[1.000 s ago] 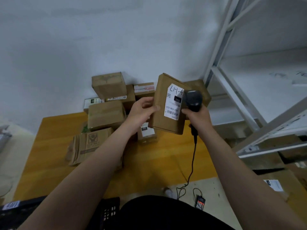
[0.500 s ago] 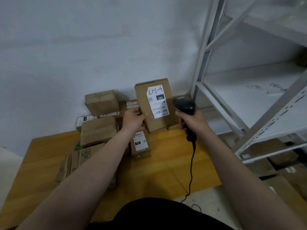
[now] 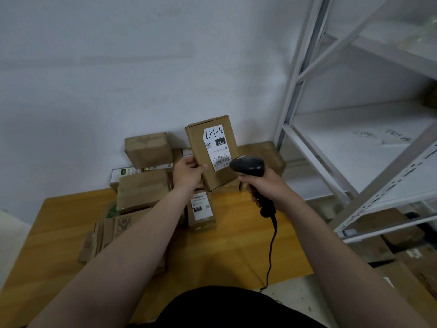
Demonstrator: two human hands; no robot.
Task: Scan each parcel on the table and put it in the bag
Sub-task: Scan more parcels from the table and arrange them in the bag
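My left hand (image 3: 189, 174) grips the lower left edge of a brown cardboard parcel (image 3: 224, 172), held upright above the table with its white label facing me. My right hand (image 3: 266, 188) holds the black corded barcode scanner (image 3: 247, 165), its head just right of the label's barcode. Several other cardboard parcels (image 3: 142, 188) are piled on the wooden table (image 3: 231, 254) against the wall. A small labelled parcel (image 3: 201, 210) lies below my left hand. No bag is in view.
A white metal shelving rack (image 3: 350, 143) stands at the right, with cardboard boxes (image 3: 402, 235) on the floor under it. The scanner's cable (image 3: 270, 252) hangs down over the table's front edge. The grey wall is close behind the parcels.
The parcel in my left hand has turned upright with its label facing me. The scanner has drawn back to the label's lower right. The camera has tilted upward.
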